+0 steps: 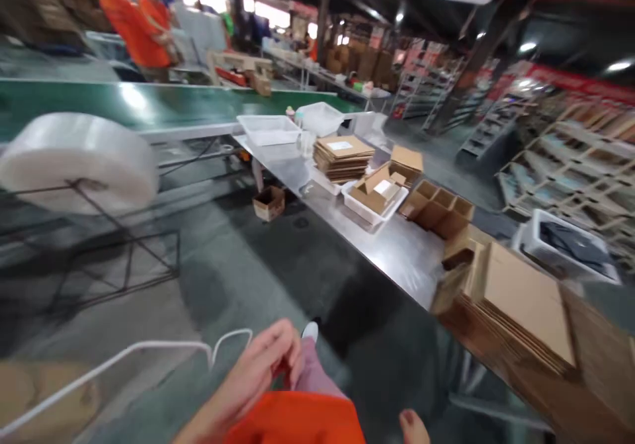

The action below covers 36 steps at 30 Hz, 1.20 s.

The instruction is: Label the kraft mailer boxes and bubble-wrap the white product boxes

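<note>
white bent bar point(169, 345), just left of the curled left hand point(272, 358), could snag its outward swing, though whether that or the cropped right hand point(414, 429) holds anything, i cannot tell.

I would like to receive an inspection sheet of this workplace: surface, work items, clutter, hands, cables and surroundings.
Surface: metal table, shiny, partly covered.
Work items: cardboard stack at the table's near end; brown box in a white tray.
Clutter: small carton on the floor.
Hands: left hand curled, no held item visible; right hand mostly out of frame, its grip cannot be told.
Cables: none certain; a bent white line near the left hand may be rod or cable.
Surroundings: green conveyor, large pale roll on a dark stand, shelves, people in orange.
</note>
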Motion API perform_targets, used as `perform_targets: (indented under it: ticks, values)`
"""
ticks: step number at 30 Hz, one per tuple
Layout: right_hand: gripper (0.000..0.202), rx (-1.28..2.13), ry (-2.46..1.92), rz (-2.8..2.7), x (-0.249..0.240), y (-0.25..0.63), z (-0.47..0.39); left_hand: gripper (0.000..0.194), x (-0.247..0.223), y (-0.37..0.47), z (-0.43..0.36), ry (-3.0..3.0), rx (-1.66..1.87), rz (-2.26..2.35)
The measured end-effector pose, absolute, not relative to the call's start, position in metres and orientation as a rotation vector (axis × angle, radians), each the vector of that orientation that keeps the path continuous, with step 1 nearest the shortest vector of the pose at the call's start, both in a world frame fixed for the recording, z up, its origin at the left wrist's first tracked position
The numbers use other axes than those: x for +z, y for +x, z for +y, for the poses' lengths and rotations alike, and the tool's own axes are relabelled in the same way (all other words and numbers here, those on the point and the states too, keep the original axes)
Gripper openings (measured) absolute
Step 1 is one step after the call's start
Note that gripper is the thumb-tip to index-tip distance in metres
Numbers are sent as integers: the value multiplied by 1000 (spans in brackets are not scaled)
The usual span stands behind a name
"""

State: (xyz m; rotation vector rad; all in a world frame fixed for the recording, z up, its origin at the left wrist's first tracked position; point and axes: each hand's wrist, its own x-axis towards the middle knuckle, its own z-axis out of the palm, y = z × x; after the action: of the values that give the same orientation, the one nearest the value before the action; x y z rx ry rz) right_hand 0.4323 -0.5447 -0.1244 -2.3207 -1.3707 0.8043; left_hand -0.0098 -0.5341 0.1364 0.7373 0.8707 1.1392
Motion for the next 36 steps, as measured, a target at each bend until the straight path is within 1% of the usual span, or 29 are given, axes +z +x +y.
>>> perform_targets:
  ticks: [3,6,10,13,17,22,24,26,27,29,30,31,32,34,35,36]
  values:
    - [19,978,-2226,-1576,-134,399,-454,45,168,-9,-470,541,1357,712]
    - [20,1052,-2081,-1785,-129,351,-365,39,183,-19,-418,467,1491,673]
    - [23,1022,-1831,-2058,-95,280,-255,41,192,-35,-368,473,1587,782]
    - [27,1029,-1674,-2179,-66,231,-193,47,194,-47,-335,415,1613,910]
    - [29,1085,-1547,-2254,-44,179,-147,54,186,-72,-294,387,1591,1095]
    - [28,1171,-1451,-2211,-45,123,-117,59,168,-131,-234,454,1562,1242]
    - [28,1183,-1467,-2179,-48,101,-103,54,159,-164,-202,469,1625,1289]
    - [29,1166,-1512,-2106,-47,79,-86,38,148,-200,-164,473,1678,1353]
    - [30,1150,-1541,-2034,-44,69,-77,41,143,-218,-144,468,1684,1387]
    - [33,1107,-1607,-1824,-34,51,-59,80,134,-253,-106,482,1626,1457]
    - [35,1084,-1634,-1705,-26,42,-51,90,131,-270,-89,522,1578,1500]
    - [37,1062,-1650,-1590,-16,35,-43,88,129,-287,-73,596,1508,1548]
    - [39,1043,-1656,-1485,-5,28,-35,74,127,-302,-59,695,1424,1595]
    - [41,995,-1641,-1297,18,18,-17,38,127,-328,-35,882,1286,1659]
    - [42,967,-1618,-1206,30,14,-6,35,128,-338,-23,942,1259,1685]
    - [43,940,-1587,-1109,42,12,6,38,129,-347,-12,981,1262,1706]
